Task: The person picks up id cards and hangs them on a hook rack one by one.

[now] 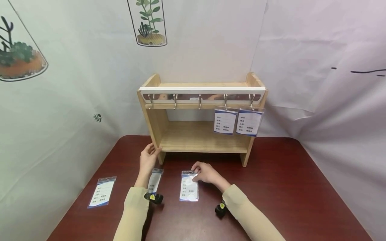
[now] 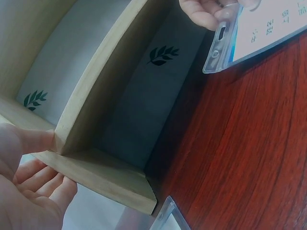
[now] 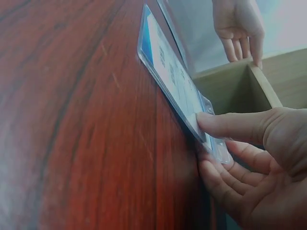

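Note:
A small wooden shelf [image 1: 205,135] stands on the dark red table [image 1: 280,187]. My left hand [image 1: 147,161] grips its left side panel low down, thumb at the lower board's front edge and fingers round the outside, as the left wrist view shows. My right hand [image 1: 206,173] pinches the top right of a clear badge holder [image 1: 188,192] with a white and blue card. In the right wrist view its slotted end is tilted up off the table, the thumb on the card's face [image 3: 175,79]. Two similar badge holders [image 1: 224,122] hang at the right-hand hooks.
A white hook rail [image 1: 187,90] with several metal hooks runs along the shelf's upper front. One badge holder [image 1: 102,191] lies at the table's left; another badge holder [image 1: 154,180] lies partly hidden by my left forearm. Pale printed cloth [image 1: 208,40] hangs behind.

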### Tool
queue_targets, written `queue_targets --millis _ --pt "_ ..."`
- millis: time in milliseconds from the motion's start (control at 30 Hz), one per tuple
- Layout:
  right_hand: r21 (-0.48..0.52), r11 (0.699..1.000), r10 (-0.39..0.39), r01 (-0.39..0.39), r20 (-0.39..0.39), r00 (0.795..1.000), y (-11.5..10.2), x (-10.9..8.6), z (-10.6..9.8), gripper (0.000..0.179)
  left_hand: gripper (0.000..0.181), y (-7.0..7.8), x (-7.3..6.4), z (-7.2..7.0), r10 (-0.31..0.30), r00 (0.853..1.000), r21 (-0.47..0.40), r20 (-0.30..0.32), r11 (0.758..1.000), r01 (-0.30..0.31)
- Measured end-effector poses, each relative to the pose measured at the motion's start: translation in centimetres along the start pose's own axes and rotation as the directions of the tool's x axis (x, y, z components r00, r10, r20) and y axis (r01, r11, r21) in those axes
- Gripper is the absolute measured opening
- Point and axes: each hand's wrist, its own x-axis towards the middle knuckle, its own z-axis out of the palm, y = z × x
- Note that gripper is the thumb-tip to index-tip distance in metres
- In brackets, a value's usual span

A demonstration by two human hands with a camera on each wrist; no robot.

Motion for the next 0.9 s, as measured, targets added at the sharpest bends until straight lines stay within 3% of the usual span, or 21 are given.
queue_targets --millis 333,600,900 --pt "0.016 1.000 0.004 -0.004 0.007 1.000 0.3 -0.4 -0.7 0.031 0.051 0.0 -0.1 -0.1 0.005 1.000 0.005 0.008 1.000 -0.005" --pt "0.100 0.994 -0.052 0.053 -0.014 0.999 -1.1 -0.7 -1.9 0.021 0.051 0.3 0.4 -0.2 0.013 1.000 0.007 0.002 1.000 -0.013" --pt "0.100 0.991 -0.087 0.089 -0.019 0.996 -1.9 -1.7 -2.2 0.017 0.051 -0.1 0.2 -0.1 0.014 1.000 -0.005 -0.003 1.000 -0.014"
